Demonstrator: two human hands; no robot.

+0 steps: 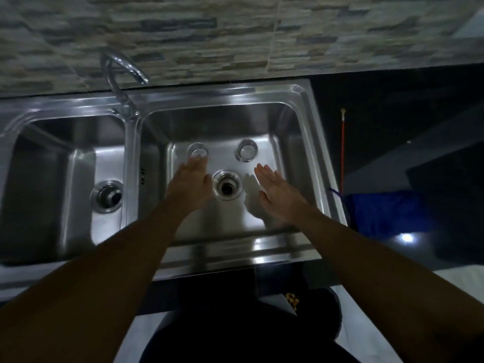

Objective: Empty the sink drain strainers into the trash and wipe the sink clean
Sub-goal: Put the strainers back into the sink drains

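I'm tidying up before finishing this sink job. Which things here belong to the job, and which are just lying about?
Belong to the job: left round metal strainer and right round metal strainer, loose in the right steel basin; its open drain; left basin's drain; blue fabric bundle, possibly for wiping.
Lying about: thin red rod; curved chrome tap.

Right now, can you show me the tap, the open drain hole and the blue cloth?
tap (111, 79), head view, on its curved metal neck.
open drain hole (226, 188), head view, on the dark middle.
blue cloth (379, 213), head view, on the middle of the fabric.
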